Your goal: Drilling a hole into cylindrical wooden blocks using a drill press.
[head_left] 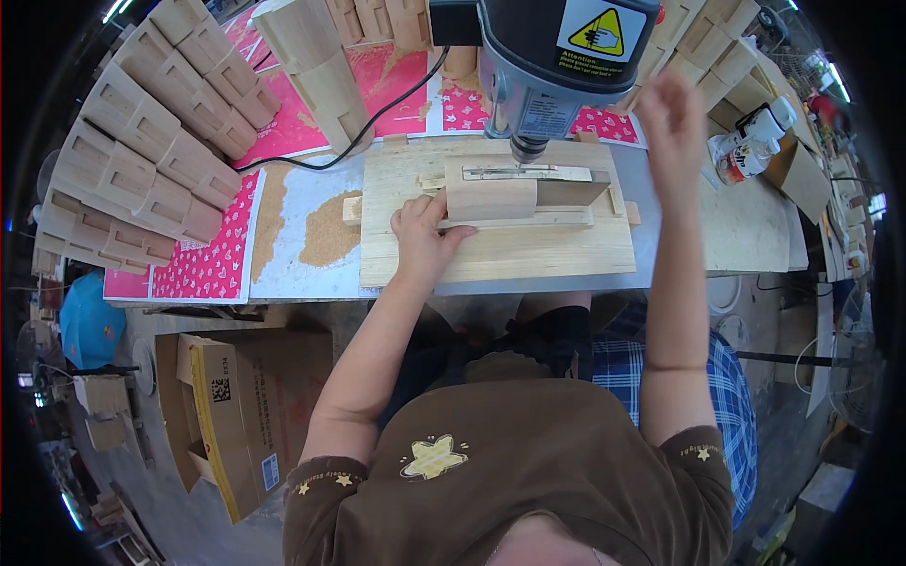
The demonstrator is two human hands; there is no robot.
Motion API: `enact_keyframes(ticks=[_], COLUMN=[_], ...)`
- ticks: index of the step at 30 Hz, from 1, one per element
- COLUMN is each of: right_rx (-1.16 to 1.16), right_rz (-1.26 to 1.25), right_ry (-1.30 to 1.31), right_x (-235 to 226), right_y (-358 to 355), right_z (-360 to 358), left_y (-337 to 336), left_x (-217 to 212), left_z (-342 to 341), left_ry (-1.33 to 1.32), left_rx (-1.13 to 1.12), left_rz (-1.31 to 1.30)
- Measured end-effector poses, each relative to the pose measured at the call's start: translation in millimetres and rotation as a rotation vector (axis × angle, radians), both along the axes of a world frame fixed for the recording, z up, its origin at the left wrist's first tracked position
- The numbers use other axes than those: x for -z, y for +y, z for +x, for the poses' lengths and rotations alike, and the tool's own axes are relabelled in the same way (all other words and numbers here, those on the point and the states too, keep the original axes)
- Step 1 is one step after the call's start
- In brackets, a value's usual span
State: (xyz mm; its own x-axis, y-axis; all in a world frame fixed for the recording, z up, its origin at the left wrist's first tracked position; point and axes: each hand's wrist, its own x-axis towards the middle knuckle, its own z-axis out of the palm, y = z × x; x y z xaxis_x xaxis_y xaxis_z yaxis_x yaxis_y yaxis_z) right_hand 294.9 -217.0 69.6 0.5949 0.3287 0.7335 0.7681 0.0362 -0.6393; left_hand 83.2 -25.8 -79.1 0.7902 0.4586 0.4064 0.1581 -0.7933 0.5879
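A pale wooden block (pixel 491 199) lies in a wooden jig on a flat board (pixel 510 259), beneath the drill press (pixel 552 80). My left hand (pixel 425 236) grips the block's left end, thumb along the front and fingers behind. The chuck (pixel 528 148) hangs just above the slotted strip (pixel 524 174) at the block's back edge; whether a bit touches the wood I cannot make out. My right hand (pixel 670 113) is raised at the right side of the drill press, smeared by motion. Its fingers look bent, but whether they touch anything is unclear.
Stacks of wooden blocks with cut recesses (pixel 142 160) stand at the left; more (pixel 708 47) stand back right. Sawdust (pixel 335 229) lies left of the board. A black cable (pixel 396 102) crosses the table. White bottles (pixel 755 141) stand right. A cardboard box (pixel 269 396) sits below the table.
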Motion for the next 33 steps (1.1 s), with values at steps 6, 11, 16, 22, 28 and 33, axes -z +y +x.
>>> enact_keyframes(ticks=[6, 11, 16, 22, 28, 33], right_rx=[0.054, 0.229, 0.203, 0.199, 0.188, 0.266], right_rz=[-0.155, -0.236, -0.211, -0.201, -0.166, -0.144], right_ry=[-0.024, -0.11, -0.181, -0.199, -0.248, -0.268], right_x=[-96.6, -88.4, -45.0, 38.0, 49.2, -32.5], right_y=[47.0, 17.8, -11.6, -10.6, -7.3, -7.1], right_z=[16.1, -22.1, -79.5, -82.5, -75.0, -73.2], left_y=[-5.6, -1.9, 2.6, -0.8, -1.3, 0.6], left_x=[-3.3, -0.4, 6.7, 1.7, 4.6, 3.3], left_z=[3.8, -0.4, -0.2, 2.5, 4.0, -0.3], left_ry=[-0.049, -0.033, -0.004, -0.005, -0.011, 0.004], left_rx=[-0.012, -0.042, 0.005, 0.015, 0.016, 0.0], left_rz=[0.018, 0.037, -0.013, -0.013, -0.029, -0.001])
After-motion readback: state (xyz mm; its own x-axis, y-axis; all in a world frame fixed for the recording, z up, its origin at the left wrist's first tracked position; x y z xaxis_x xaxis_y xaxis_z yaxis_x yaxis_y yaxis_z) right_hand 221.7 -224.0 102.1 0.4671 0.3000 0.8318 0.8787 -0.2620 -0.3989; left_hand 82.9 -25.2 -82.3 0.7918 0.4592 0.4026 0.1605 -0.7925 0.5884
